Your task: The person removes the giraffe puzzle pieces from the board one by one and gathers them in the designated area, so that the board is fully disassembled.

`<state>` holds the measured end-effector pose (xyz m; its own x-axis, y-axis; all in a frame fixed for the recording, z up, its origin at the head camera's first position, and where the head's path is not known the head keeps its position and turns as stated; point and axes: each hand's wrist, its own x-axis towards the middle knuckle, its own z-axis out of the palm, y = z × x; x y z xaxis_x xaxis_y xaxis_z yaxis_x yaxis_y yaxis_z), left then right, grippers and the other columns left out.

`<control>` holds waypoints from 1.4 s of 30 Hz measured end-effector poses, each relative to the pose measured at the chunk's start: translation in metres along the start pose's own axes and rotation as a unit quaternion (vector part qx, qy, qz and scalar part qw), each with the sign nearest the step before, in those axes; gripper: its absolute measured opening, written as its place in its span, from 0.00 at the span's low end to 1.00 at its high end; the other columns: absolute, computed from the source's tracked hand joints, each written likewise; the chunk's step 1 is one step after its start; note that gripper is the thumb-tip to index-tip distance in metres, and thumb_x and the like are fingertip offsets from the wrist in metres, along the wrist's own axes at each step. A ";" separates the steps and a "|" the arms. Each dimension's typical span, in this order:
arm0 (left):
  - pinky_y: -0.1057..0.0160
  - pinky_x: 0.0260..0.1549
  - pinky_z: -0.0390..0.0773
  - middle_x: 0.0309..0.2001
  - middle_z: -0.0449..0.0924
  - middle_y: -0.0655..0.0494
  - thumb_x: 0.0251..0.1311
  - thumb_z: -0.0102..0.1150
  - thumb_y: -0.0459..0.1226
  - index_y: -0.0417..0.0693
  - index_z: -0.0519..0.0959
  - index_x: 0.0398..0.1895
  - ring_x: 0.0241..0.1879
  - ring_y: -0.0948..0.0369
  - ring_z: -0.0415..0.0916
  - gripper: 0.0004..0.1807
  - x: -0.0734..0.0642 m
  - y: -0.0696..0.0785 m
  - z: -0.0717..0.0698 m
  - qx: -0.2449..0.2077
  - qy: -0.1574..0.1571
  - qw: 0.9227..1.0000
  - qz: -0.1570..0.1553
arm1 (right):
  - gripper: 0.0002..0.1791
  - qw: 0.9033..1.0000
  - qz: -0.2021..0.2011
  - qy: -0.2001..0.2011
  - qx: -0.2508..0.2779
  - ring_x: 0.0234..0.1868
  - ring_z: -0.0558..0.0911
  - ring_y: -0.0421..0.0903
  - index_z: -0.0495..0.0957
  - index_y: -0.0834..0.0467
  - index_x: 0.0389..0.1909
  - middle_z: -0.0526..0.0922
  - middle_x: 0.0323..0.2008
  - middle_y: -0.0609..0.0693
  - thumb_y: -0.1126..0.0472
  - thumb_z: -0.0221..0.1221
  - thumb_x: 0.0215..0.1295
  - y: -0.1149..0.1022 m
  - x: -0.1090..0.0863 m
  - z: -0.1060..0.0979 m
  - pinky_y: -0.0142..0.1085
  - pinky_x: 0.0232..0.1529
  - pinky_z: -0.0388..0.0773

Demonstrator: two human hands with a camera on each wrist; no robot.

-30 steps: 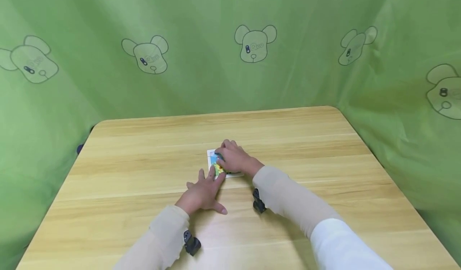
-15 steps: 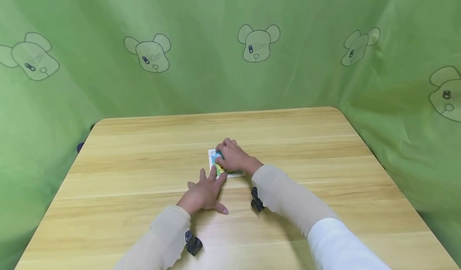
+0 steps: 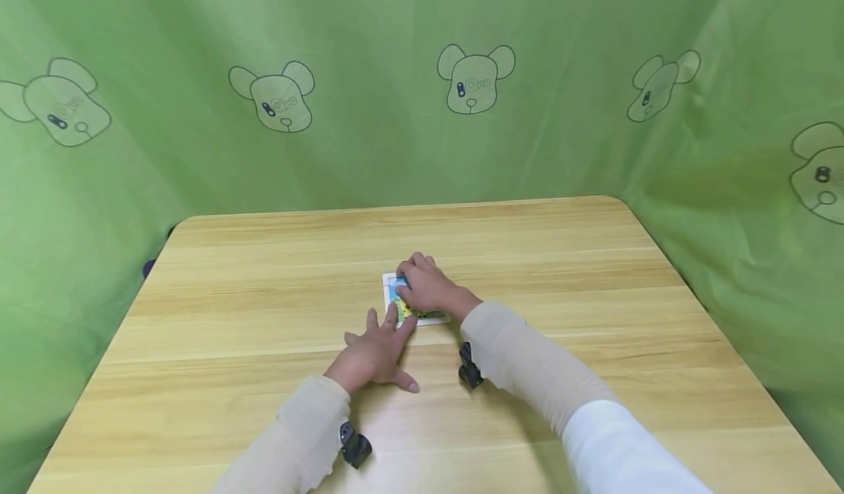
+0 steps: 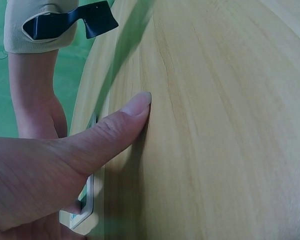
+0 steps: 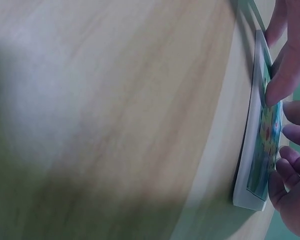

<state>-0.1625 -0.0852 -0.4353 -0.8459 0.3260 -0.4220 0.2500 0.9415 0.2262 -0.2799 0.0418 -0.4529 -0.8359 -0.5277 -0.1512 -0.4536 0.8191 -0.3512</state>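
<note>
A white tray lies on the table, a colourful picture inside its rim. The left hand spreads wide, two fingertips touching the tray's near side, gripping nothing. The right hand bends its fingers over the picture; whether they pinch anything, I cannot tell.

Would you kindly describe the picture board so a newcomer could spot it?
On the wooden table, find where the left hand and right hand nearly meet. Partly beneath them lies the picture board; its white border and blue, yellow and green print stand out from the wood.
</note>
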 end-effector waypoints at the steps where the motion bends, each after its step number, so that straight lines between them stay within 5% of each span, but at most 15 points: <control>1: 0.23 0.49 0.59 0.75 0.36 0.43 0.35 0.67 0.65 0.60 0.45 0.75 0.70 0.34 0.39 0.63 0.000 0.000 0.000 0.001 0.000 1.000 0.000 | 0.23 1.000 0.000 0.000 0.000 0.51 0.66 0.49 0.71 0.59 0.58 0.67 0.55 0.55 0.51 0.52 0.67 0.000 0.000 0.000 0.41 0.53 0.69; 11: 0.23 0.49 0.59 0.75 0.37 0.43 0.34 0.68 0.65 0.60 0.45 0.75 0.70 0.34 0.39 0.64 0.000 0.000 0.000 0.001 0.003 1.000 0.002 | 0.27 1.000 0.008 -0.002 0.012 0.47 0.65 0.48 0.71 0.59 0.58 0.68 0.52 0.53 0.48 0.58 0.64 -0.001 -0.002 0.000 0.37 0.46 0.68; 42: 0.24 0.49 0.60 0.75 0.37 0.44 0.34 0.67 0.66 0.61 0.45 0.75 0.71 0.35 0.39 0.64 0.001 0.000 0.002 0.010 0.001 1.000 -0.003 | 0.26 1.000 0.008 0.003 0.024 0.48 0.66 0.48 0.71 0.59 0.57 0.70 0.53 0.53 0.49 0.59 0.63 0.000 -0.001 0.001 0.38 0.50 0.70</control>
<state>-0.1625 -0.0844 -0.4378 -0.8487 0.3202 -0.4210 0.2539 0.9449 0.2069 -0.2785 0.0419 -0.4537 -0.8453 -0.5124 -0.1515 -0.4245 0.8162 -0.3920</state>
